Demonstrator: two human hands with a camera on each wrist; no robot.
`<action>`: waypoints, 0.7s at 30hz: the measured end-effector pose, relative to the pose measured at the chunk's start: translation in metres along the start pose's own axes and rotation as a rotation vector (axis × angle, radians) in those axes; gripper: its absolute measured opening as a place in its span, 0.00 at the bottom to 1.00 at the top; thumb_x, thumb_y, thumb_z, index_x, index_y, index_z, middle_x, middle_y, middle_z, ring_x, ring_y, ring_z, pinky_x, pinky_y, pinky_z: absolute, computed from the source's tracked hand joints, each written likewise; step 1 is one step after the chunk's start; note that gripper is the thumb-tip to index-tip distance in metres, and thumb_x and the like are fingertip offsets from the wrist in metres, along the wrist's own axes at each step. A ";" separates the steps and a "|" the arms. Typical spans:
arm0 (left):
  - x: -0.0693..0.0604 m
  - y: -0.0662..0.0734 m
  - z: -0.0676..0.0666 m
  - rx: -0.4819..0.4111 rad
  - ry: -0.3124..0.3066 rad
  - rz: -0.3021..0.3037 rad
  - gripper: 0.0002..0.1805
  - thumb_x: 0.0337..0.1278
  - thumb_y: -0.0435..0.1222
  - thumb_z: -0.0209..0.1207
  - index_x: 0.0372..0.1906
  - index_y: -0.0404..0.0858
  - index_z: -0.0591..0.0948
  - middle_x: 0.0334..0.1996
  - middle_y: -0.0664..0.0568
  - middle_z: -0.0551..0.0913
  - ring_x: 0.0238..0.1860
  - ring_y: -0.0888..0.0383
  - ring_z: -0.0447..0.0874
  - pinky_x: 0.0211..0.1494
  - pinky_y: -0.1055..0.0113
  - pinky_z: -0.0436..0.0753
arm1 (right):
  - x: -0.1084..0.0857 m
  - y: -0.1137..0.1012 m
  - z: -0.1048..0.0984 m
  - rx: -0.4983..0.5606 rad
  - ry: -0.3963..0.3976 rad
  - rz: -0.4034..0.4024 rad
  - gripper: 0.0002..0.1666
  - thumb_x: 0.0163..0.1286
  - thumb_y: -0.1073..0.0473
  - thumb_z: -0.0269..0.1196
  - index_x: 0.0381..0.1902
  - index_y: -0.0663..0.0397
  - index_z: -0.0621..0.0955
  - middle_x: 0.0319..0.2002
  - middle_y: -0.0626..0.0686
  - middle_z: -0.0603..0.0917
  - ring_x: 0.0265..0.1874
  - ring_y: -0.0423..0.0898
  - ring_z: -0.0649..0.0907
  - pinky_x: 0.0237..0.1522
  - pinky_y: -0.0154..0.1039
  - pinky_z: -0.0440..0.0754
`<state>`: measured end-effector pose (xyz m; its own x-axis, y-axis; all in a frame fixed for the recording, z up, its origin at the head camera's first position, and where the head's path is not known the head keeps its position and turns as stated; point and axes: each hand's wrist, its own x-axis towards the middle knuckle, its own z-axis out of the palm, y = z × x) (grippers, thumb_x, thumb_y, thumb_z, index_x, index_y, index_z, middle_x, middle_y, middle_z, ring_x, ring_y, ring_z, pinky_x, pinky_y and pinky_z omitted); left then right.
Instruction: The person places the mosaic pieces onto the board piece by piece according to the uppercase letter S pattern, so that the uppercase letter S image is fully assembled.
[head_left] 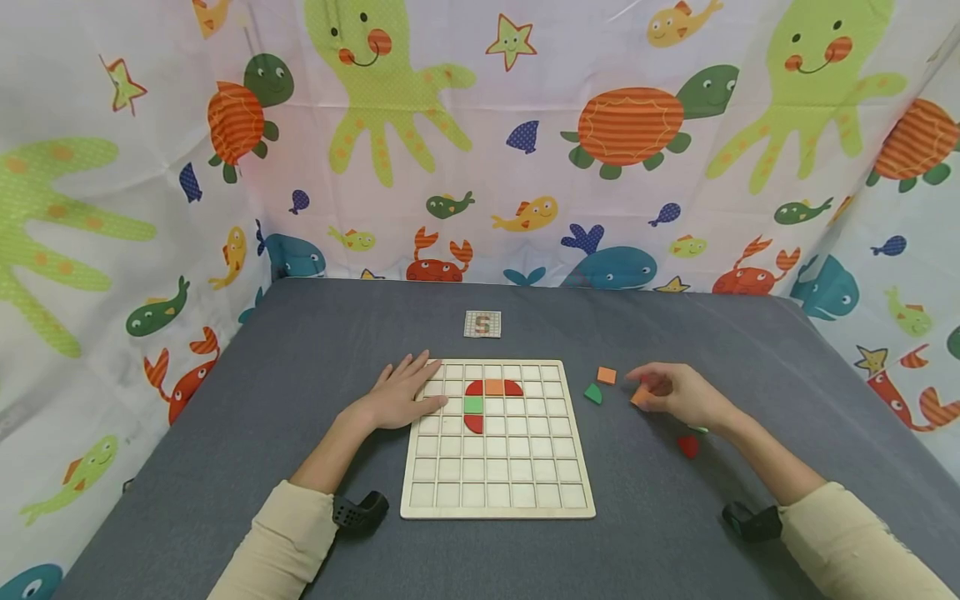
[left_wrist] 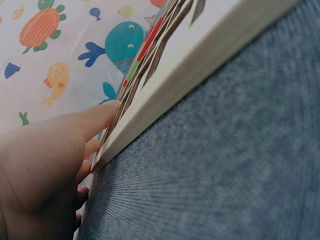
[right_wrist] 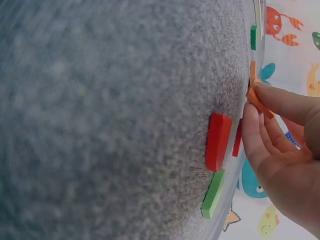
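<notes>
My left hand (head_left: 397,397) rests with straight fingers on the upper left edge of a wooden grid board (head_left: 498,498). In the left wrist view its thumb (left_wrist: 102,116) touches the board's rim. On the grid sit red curved tiles, an orange square tile (head_left: 494,387) and a light green square tile (head_left: 473,405). To the right of the board, my right hand (head_left: 686,396) pinches an orange tile (right_wrist: 259,102) between thumb and fingers, just above the table. Near it lie another orange square tile (head_left: 607,376) and a dark green curved tile (head_left: 593,393).
A red tile (head_left: 688,447) and a light green tile (right_wrist: 213,195) lie below the right hand; another red tile (right_wrist: 237,137) shows in the right wrist view. A small pattern card (head_left: 482,324) lies behind the board. A printed curtain (head_left: 465,175) surrounds the grey table (head_left: 300,350).
</notes>
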<state>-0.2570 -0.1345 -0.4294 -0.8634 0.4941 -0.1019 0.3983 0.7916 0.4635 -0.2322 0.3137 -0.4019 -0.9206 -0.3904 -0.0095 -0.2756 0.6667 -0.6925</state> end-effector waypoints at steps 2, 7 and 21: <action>0.000 0.000 0.000 -0.001 -0.001 -0.003 0.40 0.67 0.55 0.49 0.75 0.38 0.54 0.74 0.41 0.47 0.73 0.41 0.37 0.69 0.40 0.37 | 0.000 -0.001 0.000 0.004 0.003 0.004 0.23 0.62 0.70 0.65 0.55 0.66 0.77 0.45 0.60 0.80 0.42 0.54 0.80 0.41 0.43 0.80; -0.002 0.002 -0.001 -0.009 0.007 0.002 0.40 0.67 0.54 0.50 0.75 0.37 0.55 0.74 0.39 0.48 0.73 0.40 0.38 0.68 0.39 0.38 | 0.002 -0.002 0.000 0.096 -0.015 0.036 0.22 0.65 0.73 0.60 0.58 0.68 0.75 0.50 0.66 0.76 0.44 0.57 0.81 0.40 0.43 0.83; -0.001 0.002 0.000 -0.008 0.010 -0.003 0.39 0.67 0.53 0.50 0.75 0.37 0.55 0.74 0.40 0.48 0.73 0.40 0.38 0.69 0.40 0.37 | 0.002 -0.011 0.008 0.135 -0.044 0.016 0.22 0.68 0.64 0.61 0.59 0.64 0.74 0.54 0.66 0.76 0.41 0.53 0.82 0.38 0.41 0.82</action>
<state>-0.2554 -0.1338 -0.4282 -0.8677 0.4881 -0.0943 0.3933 0.7900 0.4704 -0.2291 0.3002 -0.3996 -0.9107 -0.4098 -0.0514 -0.2180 0.5827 -0.7829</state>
